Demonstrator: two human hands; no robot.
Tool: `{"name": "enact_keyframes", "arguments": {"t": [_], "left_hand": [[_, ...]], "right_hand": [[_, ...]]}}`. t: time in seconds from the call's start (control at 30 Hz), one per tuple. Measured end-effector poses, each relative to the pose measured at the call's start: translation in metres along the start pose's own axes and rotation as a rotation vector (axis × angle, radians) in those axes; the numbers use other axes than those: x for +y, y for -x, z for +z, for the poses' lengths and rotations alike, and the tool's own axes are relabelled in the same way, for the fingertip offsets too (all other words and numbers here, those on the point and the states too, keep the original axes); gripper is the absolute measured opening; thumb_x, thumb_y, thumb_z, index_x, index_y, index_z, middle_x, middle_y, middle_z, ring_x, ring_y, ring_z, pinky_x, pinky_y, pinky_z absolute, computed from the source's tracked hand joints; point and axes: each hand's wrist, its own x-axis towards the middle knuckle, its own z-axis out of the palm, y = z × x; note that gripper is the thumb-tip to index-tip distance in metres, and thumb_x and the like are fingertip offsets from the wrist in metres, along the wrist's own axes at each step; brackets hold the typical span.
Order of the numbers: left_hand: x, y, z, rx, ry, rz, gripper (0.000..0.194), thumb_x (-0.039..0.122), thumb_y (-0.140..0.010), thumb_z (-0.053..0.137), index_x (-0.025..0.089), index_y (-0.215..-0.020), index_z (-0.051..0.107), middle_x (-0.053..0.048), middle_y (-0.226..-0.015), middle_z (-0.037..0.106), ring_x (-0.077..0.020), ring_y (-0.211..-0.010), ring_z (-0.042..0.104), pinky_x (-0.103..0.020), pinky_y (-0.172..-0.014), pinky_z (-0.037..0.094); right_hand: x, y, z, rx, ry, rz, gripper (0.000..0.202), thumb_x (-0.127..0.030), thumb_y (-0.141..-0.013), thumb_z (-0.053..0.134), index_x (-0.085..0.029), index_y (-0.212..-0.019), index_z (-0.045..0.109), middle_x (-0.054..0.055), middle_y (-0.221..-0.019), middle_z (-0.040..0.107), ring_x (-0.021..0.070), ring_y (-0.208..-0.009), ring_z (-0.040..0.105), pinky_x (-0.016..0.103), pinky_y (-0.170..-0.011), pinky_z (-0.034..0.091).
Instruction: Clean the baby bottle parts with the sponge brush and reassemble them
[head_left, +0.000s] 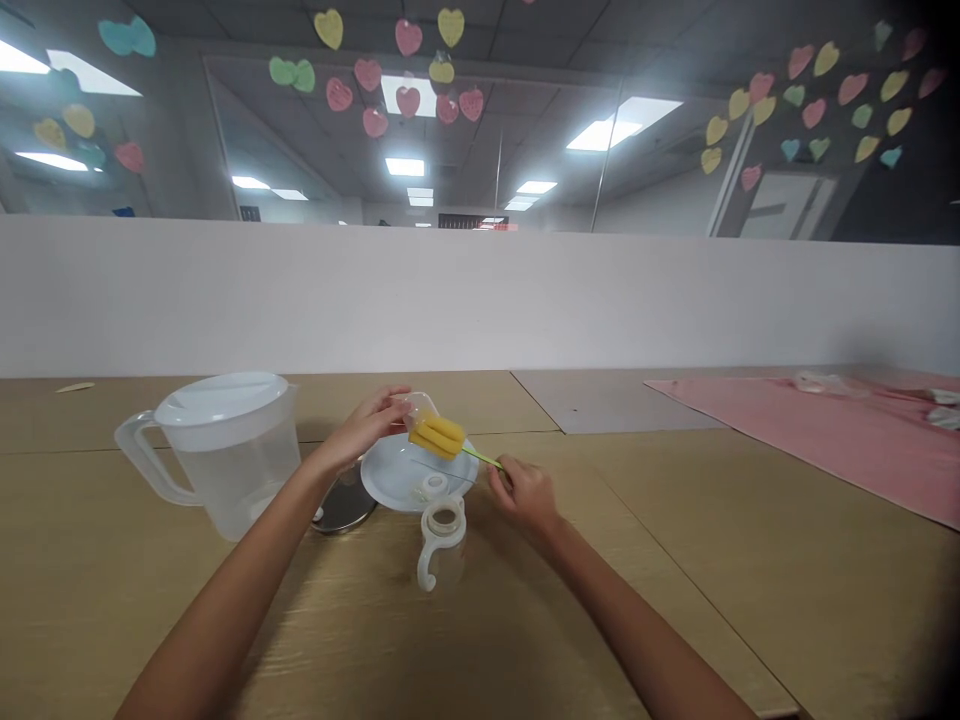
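My left hand (381,412) is closed on a small clear plastic container (420,402), held above a white plate (379,485). In my right hand (527,492) is the thin green handle of a sponge brush, whose yellow sponge head (437,437) is against or partly inside the container's mouth; I cannot tell which. A small white ring (435,485) lies on the plate. Just in front stands a see-through vessel with a white collar and hook (442,520). Partly hidden by my left wrist, a round dark metallic disc (349,508) lies beside the plate.
A lidded translucent pitcher (232,440) with a handle stands on the left of the wooden table (360,640). Pink cloth (825,430) covers the right side, with crumpled clear plastic (821,382) on it. A low white partition (480,300) closes off the back.
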Motion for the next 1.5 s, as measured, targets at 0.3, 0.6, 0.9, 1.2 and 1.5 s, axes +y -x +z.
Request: {"name": "enact_keyframes", "arguments": {"t": [0.3,0.6,0.9,1.2,1.5], "left_hand": [[0.021,0.014,-0.012,-0.146,-0.364,0.051,0.051,0.051,-0.076,0.057,0.020,-0.116,0.054,-0.007,-0.114,0.060,-0.0233,-0.104,0.056,-0.035,-0.087,0.046],[0.025,0.023,-0.011,-0.272,-0.595,0.090,0.051,0.050,-0.067,0.066,0.021,-0.105,0.051,-0.005,-0.106,0.061,-0.0210,-0.097,0.057,-0.030,-0.078,0.047],[0.025,0.023,-0.012,-0.359,-0.939,-0.010,0.058,0.064,-0.084,0.028,0.017,-0.074,0.061,-0.005,-0.075,0.066,-0.0189,-0.069,0.058,-0.026,-0.061,0.038],[0.020,0.019,-0.063,-0.096,-1.198,-0.034,0.048,0.052,-0.081,0.044,0.017,-0.113,0.054,-0.012,-0.105,0.065,-0.0249,-0.092,0.060,-0.031,-0.075,0.043],[-0.039,-0.009,-0.051,-0.170,-1.501,-0.417,0.048,0.013,-0.040,0.077,0.023,-0.086,0.068,-0.011,-0.098,0.070,-0.0310,-0.089,0.063,-0.033,-0.068,0.046]], "right_hand": [[-0.001,0.000,0.000,-0.063,0.008,-0.031,0.035,-0.031,-0.093,0.034,-0.017,-0.068,0.053,0.001,-0.055,0.054,0.0096,-0.049,0.044,0.023,-0.051,0.023],[-0.004,0.002,-0.002,-0.024,-0.034,-0.039,0.040,-0.033,-0.095,0.032,-0.017,-0.066,0.054,0.000,-0.053,0.052,0.0094,-0.048,0.042,0.023,-0.050,0.022],[-0.003,0.003,0.001,0.077,0.027,-0.229,0.037,-0.031,-0.096,0.037,-0.015,-0.070,0.059,0.001,-0.053,0.056,0.0090,-0.048,0.045,0.023,-0.052,0.026],[-0.002,0.001,0.005,0.056,0.025,-0.161,0.039,-0.033,-0.095,0.039,-0.015,-0.068,0.060,0.002,-0.055,0.061,0.0080,-0.047,0.047,0.023,-0.052,0.025],[0.001,0.001,0.004,0.041,0.036,-0.148,0.039,-0.033,-0.095,0.039,-0.016,-0.067,0.059,0.001,-0.053,0.058,0.0085,-0.047,0.045,0.023,-0.052,0.026]]}}
